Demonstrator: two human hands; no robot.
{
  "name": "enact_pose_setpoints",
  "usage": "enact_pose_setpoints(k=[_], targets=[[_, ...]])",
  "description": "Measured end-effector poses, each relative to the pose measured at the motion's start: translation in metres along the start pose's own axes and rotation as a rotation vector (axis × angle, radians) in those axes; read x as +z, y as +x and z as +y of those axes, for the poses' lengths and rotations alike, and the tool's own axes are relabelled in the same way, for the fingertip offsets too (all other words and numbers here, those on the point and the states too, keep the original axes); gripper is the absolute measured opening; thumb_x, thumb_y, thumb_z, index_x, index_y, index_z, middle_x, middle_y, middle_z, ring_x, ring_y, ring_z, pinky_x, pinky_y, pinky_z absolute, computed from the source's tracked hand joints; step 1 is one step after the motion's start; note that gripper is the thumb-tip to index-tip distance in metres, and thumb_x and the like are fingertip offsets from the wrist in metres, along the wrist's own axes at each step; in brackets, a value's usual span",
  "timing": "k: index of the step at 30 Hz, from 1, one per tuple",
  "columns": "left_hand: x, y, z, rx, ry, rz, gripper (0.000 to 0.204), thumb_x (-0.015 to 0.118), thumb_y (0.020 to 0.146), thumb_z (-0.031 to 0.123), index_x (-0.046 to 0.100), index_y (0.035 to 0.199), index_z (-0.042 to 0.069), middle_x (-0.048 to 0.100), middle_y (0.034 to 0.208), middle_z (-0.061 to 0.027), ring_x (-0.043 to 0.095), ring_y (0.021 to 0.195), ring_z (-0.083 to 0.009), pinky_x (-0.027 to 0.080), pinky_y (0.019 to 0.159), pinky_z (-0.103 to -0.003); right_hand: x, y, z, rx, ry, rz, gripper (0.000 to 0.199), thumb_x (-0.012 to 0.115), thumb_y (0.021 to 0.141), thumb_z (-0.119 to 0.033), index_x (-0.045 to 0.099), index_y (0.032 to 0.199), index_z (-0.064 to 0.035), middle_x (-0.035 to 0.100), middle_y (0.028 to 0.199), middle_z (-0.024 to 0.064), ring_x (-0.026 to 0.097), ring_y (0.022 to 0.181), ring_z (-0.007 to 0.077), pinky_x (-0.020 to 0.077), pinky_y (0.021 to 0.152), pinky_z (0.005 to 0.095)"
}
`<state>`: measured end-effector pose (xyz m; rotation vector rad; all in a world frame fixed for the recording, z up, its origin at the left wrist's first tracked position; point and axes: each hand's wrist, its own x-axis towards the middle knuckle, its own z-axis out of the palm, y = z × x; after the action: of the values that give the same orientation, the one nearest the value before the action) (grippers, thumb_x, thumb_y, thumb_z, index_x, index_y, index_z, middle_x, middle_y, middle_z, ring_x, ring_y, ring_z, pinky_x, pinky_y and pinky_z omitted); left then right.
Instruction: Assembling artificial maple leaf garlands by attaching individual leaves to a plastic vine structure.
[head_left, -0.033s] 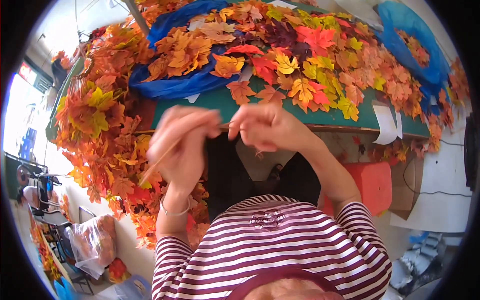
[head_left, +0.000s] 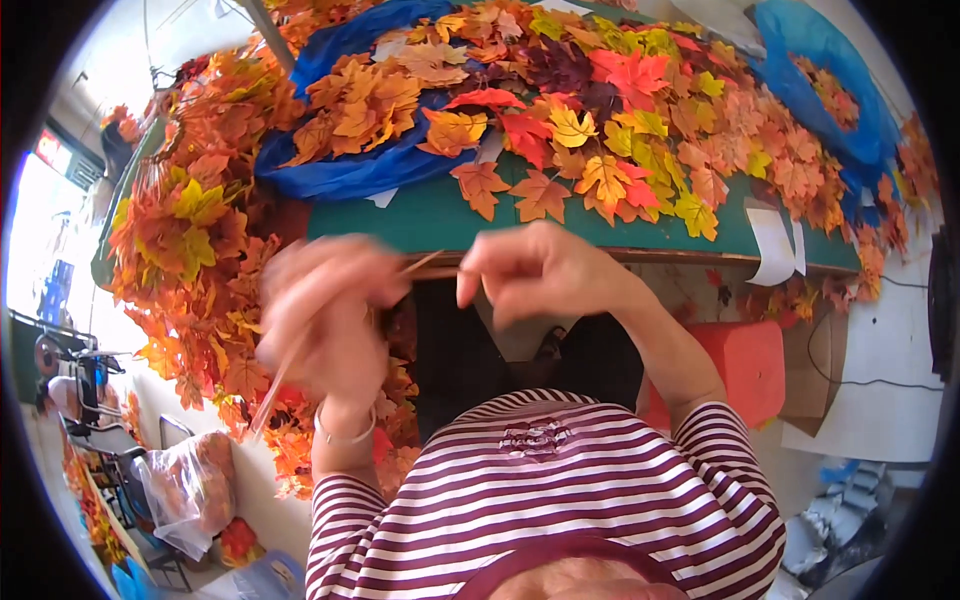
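Note:
My left hand is blurred by motion in front of the table edge, its fingers curled round a thin tan strand. One stretch of the strand trails below that hand, over the hanging leaves. Between my hands another short stretch shows. My right hand has its fingers bent and pinched at the strand's other side, above my lap. Whether the strand is a cord or a bare stem is too blurred to tell. Artificial maple leaves in orange, red and yellow lie on the green table just beyond my hands.
Leaf bunches hang thickly at the left. Blue mesh fabric lies among the table's leaves, and a blue bag stands at the far right. A red stool is beside my right arm. A clear plastic bag sits lower left.
My left hand has moved left and a little down, widening the gap to my right hand. The strand's trailing part has swung lower and left. My right hand has shifted slightly down.

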<state>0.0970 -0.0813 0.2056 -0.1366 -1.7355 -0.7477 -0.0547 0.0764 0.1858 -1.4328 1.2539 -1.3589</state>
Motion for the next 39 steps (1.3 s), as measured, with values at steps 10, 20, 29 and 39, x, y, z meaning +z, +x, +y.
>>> enact_pose_setpoints(k=[10, 20, 29, 39], targets=[[-0.011, 0.002, 0.026, -0.186, 0.057, -0.518, 0.024, 0.054, 0.08, -0.007, 0.067, 0.1, -0.004, 0.06, 0.063, -0.0074, 0.059, 0.054, -0.0156, 0.044, 0.048, -0.023, 0.004, -0.065, 0.086, -0.019, -0.88, 0.066, 0.039, 0.065, 0.085, -0.02, 0.056, 0.12, -0.0037, 0.063, 0.101, 0.0112, 0.061, 0.097, 0.0299, 0.0473, 0.083, 0.0392], [0.097, -0.064, -0.025, -1.029, -0.314, -0.686, 0.021, 0.053, 0.092, -0.001, 0.064, 0.109, -0.004, 0.063, 0.077, -0.0062, 0.062, 0.065, -0.0108, 0.052, 0.06, -0.023, -0.153, -0.171, 0.057, 0.29, -0.903, 1.337, 0.017, 0.057, 0.09, -0.012, 0.066, 0.101, -0.0026, 0.07, 0.095, 0.0091, 0.065, 0.089, 0.0162, 0.0482, 0.075, 0.0276], [0.103, -0.086, -0.038, -1.099, -0.421, -0.45, 0.022, 0.048, 0.095, -0.001, 0.059, 0.113, -0.006, 0.057, 0.086, -0.0039, 0.062, 0.074, -0.0105, 0.05, 0.064, -0.02, -0.273, -0.214, 0.111, 0.503, -1.232, 1.317, 0.014, 0.071, 0.077, -0.01, 0.066, 0.085, -0.0005, 0.068, 0.079, 0.0135, 0.066, 0.07, 0.024, 0.0509, 0.065, 0.033], [0.094, -0.073, -0.048, -1.17, -0.427, -0.248, 0.012, 0.056, 0.094, 0.006, 0.06, 0.1, -0.004, 0.065, 0.085, -0.0082, 0.066, 0.075, -0.0137, 0.05, 0.06, -0.021, -0.279, -0.205, 0.05, 0.569, -1.099, 1.423, 0.012, 0.07, 0.08, -0.011, 0.065, 0.084, -0.0009, 0.065, 0.077, 0.0107, 0.062, 0.07, 0.018, 0.0463, 0.064, 0.0285]])
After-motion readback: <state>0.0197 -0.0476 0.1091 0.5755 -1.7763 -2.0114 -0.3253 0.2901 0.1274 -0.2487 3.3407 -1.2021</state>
